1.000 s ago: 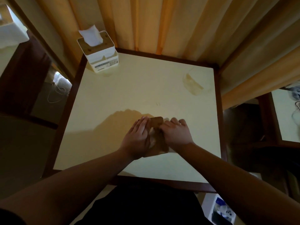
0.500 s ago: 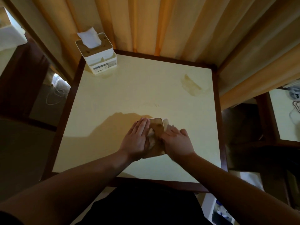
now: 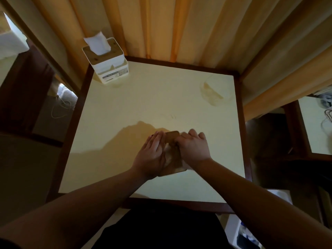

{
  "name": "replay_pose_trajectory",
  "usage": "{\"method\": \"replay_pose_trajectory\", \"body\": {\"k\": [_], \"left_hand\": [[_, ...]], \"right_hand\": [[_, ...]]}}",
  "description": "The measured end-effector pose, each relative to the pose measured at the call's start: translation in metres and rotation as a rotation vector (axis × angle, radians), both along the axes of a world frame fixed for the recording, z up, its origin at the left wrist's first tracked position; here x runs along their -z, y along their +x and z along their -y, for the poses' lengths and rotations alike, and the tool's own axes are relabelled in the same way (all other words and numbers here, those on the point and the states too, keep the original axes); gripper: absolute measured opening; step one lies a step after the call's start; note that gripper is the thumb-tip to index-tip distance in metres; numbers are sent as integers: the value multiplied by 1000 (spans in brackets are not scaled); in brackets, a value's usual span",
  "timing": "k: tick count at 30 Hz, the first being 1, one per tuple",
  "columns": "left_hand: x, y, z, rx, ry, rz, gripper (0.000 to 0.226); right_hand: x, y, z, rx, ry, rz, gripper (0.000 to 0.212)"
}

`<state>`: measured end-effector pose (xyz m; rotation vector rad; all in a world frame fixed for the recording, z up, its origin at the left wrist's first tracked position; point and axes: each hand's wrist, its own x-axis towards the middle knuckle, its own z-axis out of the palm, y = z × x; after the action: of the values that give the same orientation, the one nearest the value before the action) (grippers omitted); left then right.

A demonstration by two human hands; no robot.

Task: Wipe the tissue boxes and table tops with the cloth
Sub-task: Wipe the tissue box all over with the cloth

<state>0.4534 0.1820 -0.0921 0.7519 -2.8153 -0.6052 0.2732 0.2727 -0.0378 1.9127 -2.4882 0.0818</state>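
Both hands sit near the worktop's (image 3: 161, 97) front edge: left hand (image 3: 150, 157) flat with straight fingers, right hand (image 3: 194, 150) curled, on a brown-topped box (image 3: 172, 153). A second tissue box (image 3: 107, 63) fills the far-left corner. Any cloth is hidden.

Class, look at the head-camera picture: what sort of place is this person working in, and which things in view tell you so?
Probably an eating place such as a cafe or canteen, though a home is possible. A square cream table with a dark wood rim carries a tissue box in its far corner, another table like it stands to the right, and curtains hang behind.
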Motion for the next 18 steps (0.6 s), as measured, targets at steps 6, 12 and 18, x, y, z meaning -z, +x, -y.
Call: {"method": "replay_pose_trajectory", "body": {"k": [6, 12, 18], "left_hand": [[-3, -1, -1, -11, 26, -4, 65], [-5, -2, -1, -21, 44, 42, 73], [-3, 2, -1, -2, -1, 48, 70]], "right_hand": [[4, -7, 31, 66, -15, 23, 8], [1, 5, -3, 109, -17, 73, 13], [3, 26, -72, 85, -25, 145, 21]]}}
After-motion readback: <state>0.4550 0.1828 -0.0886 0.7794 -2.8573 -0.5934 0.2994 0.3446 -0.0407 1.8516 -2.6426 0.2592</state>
